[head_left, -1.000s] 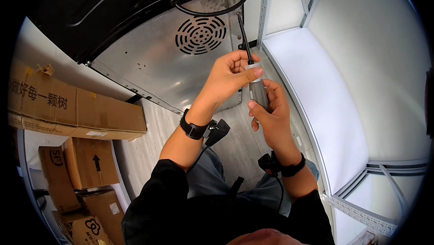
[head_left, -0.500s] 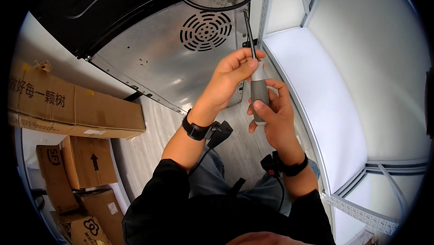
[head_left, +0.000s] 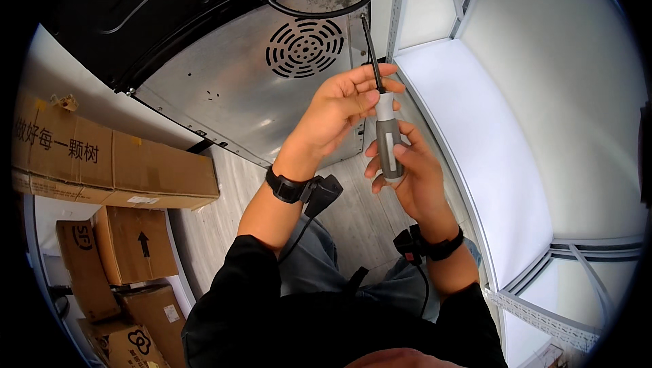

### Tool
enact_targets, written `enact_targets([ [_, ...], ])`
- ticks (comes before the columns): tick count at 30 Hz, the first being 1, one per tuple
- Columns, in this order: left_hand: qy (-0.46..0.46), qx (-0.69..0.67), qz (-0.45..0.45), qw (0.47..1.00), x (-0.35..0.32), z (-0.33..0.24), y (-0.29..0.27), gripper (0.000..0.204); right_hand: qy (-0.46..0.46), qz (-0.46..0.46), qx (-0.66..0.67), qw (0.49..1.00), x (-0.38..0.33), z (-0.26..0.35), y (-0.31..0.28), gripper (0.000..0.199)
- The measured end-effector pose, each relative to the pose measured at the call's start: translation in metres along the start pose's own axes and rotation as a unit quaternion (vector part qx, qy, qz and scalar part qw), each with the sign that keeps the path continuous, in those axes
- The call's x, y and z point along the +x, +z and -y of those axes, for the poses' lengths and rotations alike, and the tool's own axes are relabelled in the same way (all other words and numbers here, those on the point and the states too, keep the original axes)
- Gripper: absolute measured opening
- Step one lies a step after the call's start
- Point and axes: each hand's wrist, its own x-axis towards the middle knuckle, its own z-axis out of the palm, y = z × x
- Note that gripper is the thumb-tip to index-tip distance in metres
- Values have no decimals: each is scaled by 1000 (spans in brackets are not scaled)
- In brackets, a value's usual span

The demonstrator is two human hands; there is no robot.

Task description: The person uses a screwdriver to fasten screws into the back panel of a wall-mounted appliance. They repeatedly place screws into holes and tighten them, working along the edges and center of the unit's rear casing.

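Pale floorboards (head_left: pixel 214 232) run below a vented metal panel (head_left: pixel 238 99), cardboard boxes (head_left: pixel 163 167) to the panel's left, white shelving (head_left: pixel 475 116) to its right. A person's left hand (head_left: pixel 339 103) loosely clasps a grey screwdriver (head_left: pixel 387 123) where shaft meets handle; the right hand (head_left: pixel 422 174) grips the handle, the tip at the panel's upper right edge.

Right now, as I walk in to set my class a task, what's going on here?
A person holds a grey-handled screwdriver. The right fingers are on the handle, the left fingers where shaft meets handle. The tip appears at the right edge of a metal panel, below a black cable; whether it is seated is too small to tell.
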Motion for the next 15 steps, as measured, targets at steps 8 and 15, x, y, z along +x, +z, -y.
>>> enact_targets([
  [8, -24, 210, -44, 976, 5, -9, 0, 34, -77, -52, -178, 980, 3, -1, 8, 49],
  [15, -10, 52, -6, 999, 3, -11, -2, 36, 12, 9, 33, 999, 2, 10, 0, 52],
])
